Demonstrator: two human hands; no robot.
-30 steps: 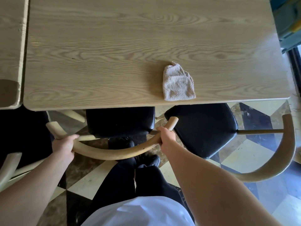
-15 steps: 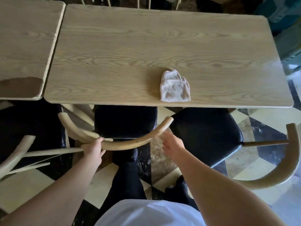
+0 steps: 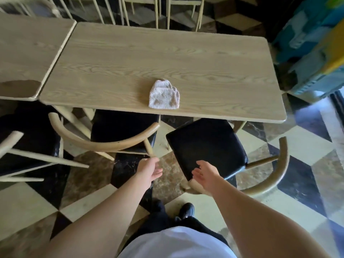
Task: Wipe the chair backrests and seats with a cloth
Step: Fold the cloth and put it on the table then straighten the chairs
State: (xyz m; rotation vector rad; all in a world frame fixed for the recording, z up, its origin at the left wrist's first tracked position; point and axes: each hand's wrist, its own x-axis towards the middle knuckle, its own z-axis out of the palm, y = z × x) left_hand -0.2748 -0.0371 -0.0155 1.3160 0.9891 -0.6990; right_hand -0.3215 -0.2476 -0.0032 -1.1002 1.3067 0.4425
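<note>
Both hands were empty, fingers loosely spread; the cloth (image 3: 164,95) lay on the tabletop (image 3: 130,62) edge, straight ahead and above, approx. nearer to the right hand (image 3: 205,174) than the left hand (image 3: 150,167).

Both hands hang open over bare floor (image 3: 167,175), the left hand (image 3: 151,169) and right hand (image 3: 205,175) apart, nothing between them. Ahead of the left hand, the curved backrest (image 3: 104,143) of the left chair bars the way to its seat (image 3: 122,125), which sits partly under the table (image 3: 158,58). Under the right hand lies the near corner of the right chair's seat (image 3: 206,146) — open from above. That chair's backrest (image 3: 275,172) curves round to the right hand's right. Beyond both hands the tabletop is clear except for a cloth (image 3: 164,97) at its near edge — reachable over the chairs.
</note>
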